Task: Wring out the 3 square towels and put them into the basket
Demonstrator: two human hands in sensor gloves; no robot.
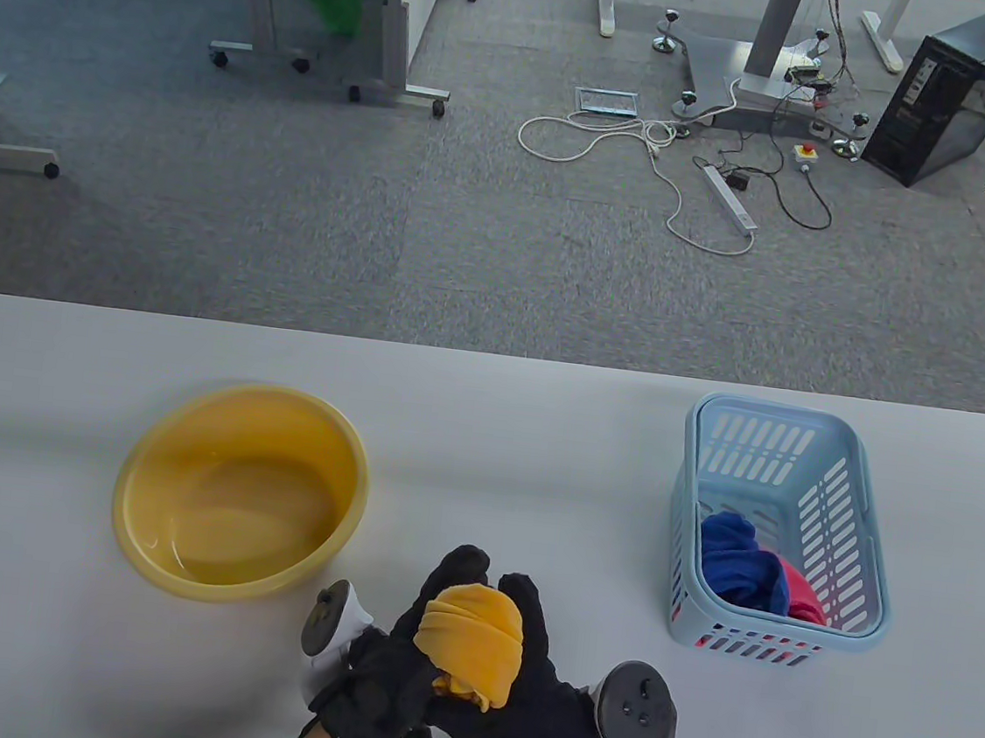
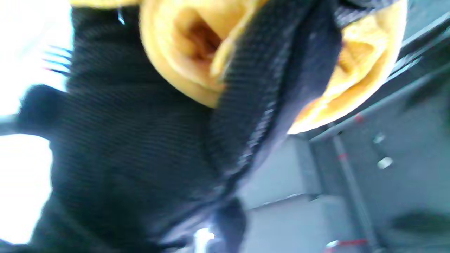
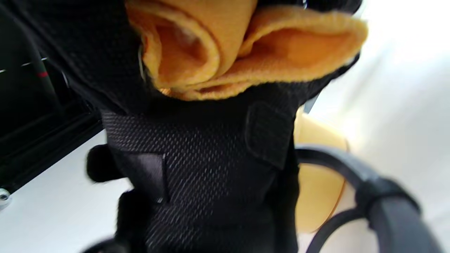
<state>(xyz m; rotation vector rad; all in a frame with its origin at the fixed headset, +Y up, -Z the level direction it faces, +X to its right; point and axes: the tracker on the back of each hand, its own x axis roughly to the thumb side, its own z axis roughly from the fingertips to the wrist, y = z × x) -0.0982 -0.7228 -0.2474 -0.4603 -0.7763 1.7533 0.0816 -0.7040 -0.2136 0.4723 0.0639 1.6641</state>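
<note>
Both gloved hands hold a twisted yellow towel [image 1: 473, 639] above the table's front edge, between the basin and the basket. My left hand [image 1: 401, 650] grips its left side and my right hand [image 1: 540, 673] grips its right side. The wrist views show the same yellow towel [image 2: 186, 52] [image 3: 225, 52] bunched in folds against the black glove fabric. A blue towel [image 1: 736, 562] and a red towel [image 1: 803, 595] lie in the light blue basket [image 1: 869, 549] at the right.
A yellow basin [image 1: 137, 490] stands left of the hands, with a little water at its bottom. The white table [image 1: 489, 404] ends at the far edge over grey carpet with cables and a computer tower.
</note>
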